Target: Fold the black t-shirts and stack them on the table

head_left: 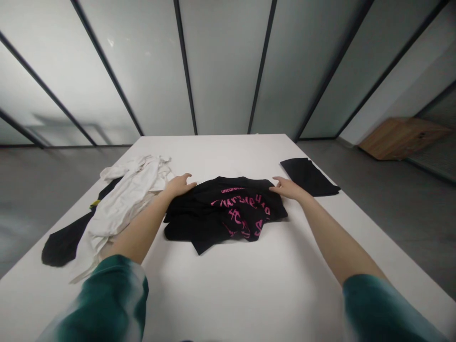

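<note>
A black T-shirt (210,204) with pink lettering and graphics lies rumpled and partly folded over on the white table (245,280) in front of me. My left hand (180,185) is at its far left edge, thumb and index finger apart, the thumb against the cloth. At the far right edge is my right hand (288,188), also with thumb and index finger spread and the thumb touching the shirt. The other fingers of both hands are mostly hidden.
On the left, a heap of white clothing (123,202) lies over a dark garment (67,240). A folded black garment (308,176) rests near the table's right edge. Frosted glass panels (224,66) stand behind the table, and a wooden piece (399,137) is at right.
</note>
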Available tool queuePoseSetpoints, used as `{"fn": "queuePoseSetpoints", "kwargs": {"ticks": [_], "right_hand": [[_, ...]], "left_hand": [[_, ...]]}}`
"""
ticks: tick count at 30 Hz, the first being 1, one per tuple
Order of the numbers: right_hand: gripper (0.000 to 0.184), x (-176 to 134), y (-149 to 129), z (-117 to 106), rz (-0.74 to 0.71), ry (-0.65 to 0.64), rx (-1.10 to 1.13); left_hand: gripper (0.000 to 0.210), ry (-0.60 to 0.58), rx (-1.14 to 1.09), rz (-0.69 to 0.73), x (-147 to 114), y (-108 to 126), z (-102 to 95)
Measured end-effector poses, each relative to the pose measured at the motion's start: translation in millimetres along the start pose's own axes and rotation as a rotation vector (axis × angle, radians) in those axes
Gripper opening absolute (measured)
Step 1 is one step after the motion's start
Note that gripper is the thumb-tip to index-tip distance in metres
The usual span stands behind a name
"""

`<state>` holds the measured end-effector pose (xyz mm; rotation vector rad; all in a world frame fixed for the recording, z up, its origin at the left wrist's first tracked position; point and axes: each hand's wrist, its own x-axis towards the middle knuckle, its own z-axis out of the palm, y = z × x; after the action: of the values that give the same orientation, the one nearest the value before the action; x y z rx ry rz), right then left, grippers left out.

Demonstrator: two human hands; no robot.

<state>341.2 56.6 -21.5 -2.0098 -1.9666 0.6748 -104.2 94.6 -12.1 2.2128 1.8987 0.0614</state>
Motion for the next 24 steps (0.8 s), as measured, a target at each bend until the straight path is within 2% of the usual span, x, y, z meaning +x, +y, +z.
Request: {"fn": "queuePoseSetpoints", "kwargs": {"ticks": [2, 4, 7, 9, 12, 17, 18, 20, 22, 24], "right_hand": [[0.038, 9.7, -4.8, 11.4, -0.014, 0.004, -0.071], [0.024, 13.8, -6.8, 19.1, -0.037, -0.028, -0.115], [0.012, 12.9, -3.3, 15.5, -0.033, -0.055, -0.154], [0.012, 10.4, 1.8, 3.1, -0.032, -0.039, -0.130], [0.010, 9.1, 8.7, -24.7, -0.027, 0.039, -0.025], [0.008, 32.2, 2.2, -73.8, 0.113, 0.131, 0.053], [0.011, 40.5, -3.4, -80.6, 0.120, 0.193, 0.095], [0.028, 57.0, -17.7, -88.1, 0.046, 0.376, 0.257], [0.054, 68.8, -32.4, -85.5, -0.147, 0.516, 0.387], [0.074, 71.7, -42.6, -72.4, -0.320, 0.548, 0.383]], "left_hand": [[0.059, -0.041, 0.039, 0.024, 5.6, 9.2, 12.1], [0.046, -0.097, 0.062, 0.063, 10.1, 13.8, 19.6], [0.028, -0.119, 0.083, 0.074, 15.2, 12.3, 15.3], [0.020, -0.104, 0.074, 0.077, 18.4, 8.5, 2.3], [0.015, -0.042, -0.007, 0.101, 25.1, 2.8, -27.4], [0.007, -0.004, -0.246, 0.063, 51.6, 3.0, -82.5], [0.008, 0.027, -0.319, 0.050, 58.6, 5.9, -91.0], [0.018, 0.174, -0.476, 0.082, 70.6, 15.3, -102.0], [0.040, 0.364, -0.550, 0.176, 76.0, 28.0, -102.6], [0.061, 0.472, -0.467, 0.256, 72.4, 40.4, -91.6]]}}
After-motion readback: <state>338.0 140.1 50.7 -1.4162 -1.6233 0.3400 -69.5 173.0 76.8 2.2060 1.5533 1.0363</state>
